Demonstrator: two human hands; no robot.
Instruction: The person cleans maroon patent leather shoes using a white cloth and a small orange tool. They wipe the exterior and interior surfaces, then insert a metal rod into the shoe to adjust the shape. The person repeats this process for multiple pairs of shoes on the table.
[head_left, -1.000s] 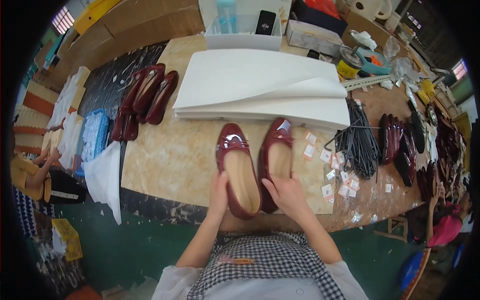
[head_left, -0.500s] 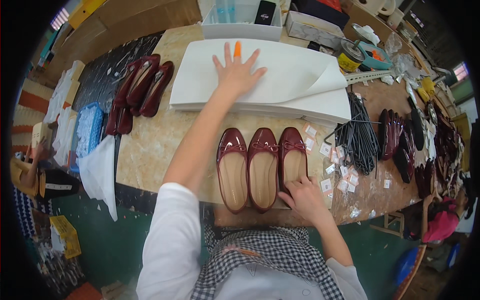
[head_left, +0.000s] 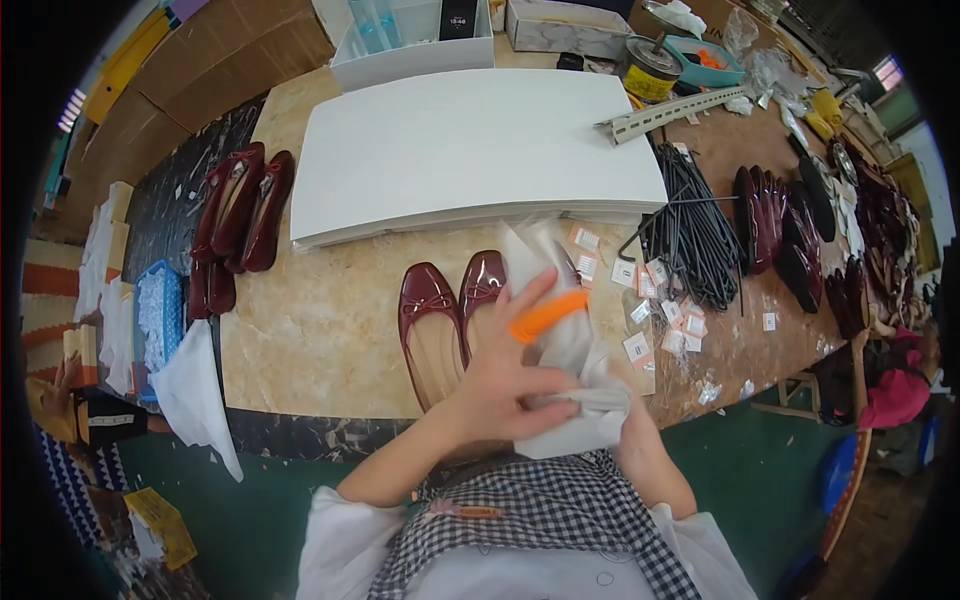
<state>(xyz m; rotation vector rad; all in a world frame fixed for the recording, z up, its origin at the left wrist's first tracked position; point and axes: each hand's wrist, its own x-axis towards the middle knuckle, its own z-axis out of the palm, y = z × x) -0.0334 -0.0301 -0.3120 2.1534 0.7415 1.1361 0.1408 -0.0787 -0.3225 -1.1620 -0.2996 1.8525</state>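
A crumpled sheet of thin white paper is bunched between my hands, partly blurred. My left hand, with an orange finger cot on one finger, grips its left side. My right hand holds the paper's right side, its fingers mostly hidden by the paper. Behind and left of them lie dark red ballet flats with bows: the left one shows best, and the middle one is partly covered by my left hand. The paper hides nearly all of the third. Beyond them lies a thick stack of white paper.
More dark red flats are piled at the left. To the right lie small tags, a bundle of black rods and further shoes. A slotted metal strip rests by the stack's right end. A co-worker sits far right.
My left hand has come back from the stack with a sheet of paper. My right hand has left the third shoe and grips the paper too. The stack's curled corner no longer shows.
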